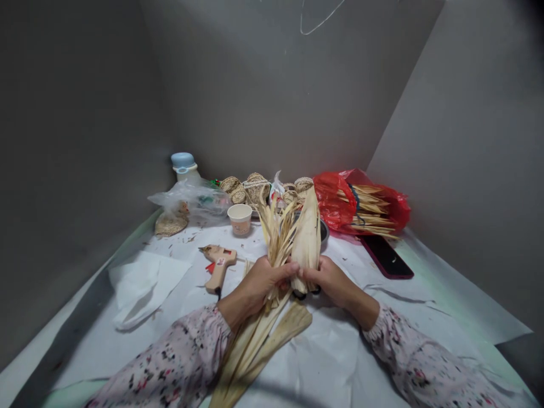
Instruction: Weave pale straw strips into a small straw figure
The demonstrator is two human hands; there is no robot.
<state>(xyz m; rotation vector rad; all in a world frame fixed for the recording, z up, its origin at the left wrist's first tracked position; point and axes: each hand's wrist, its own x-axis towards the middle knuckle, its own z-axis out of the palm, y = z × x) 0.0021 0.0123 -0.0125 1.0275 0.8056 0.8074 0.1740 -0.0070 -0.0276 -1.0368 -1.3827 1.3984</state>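
Note:
My left hand (266, 280) is closed around a bundle of dried corn husk strips (278, 235), their loose ends fanning upward. A wide, pale corn husk (306, 241) stands upright beside the bundle. My right hand (334, 277) grips this husk near its lower end, and the thumbs of both hands meet there. Beneath my hands, long husk leaves (259, 354) trail toward the front edge of the table. Small black rounded shapes (300, 295) peek out below the wide husk; what they belong to is hidden.
Left of my hands lies a glue gun (220, 263), with a paper cup (240, 220) behind it. A red plastic bag (335, 198) of husks and a phone (387, 258) lie right. Twine pieces (257, 190), a duck-shaped woven piece (171, 222) and a blue-lidded bottle (183, 164) stand behind.

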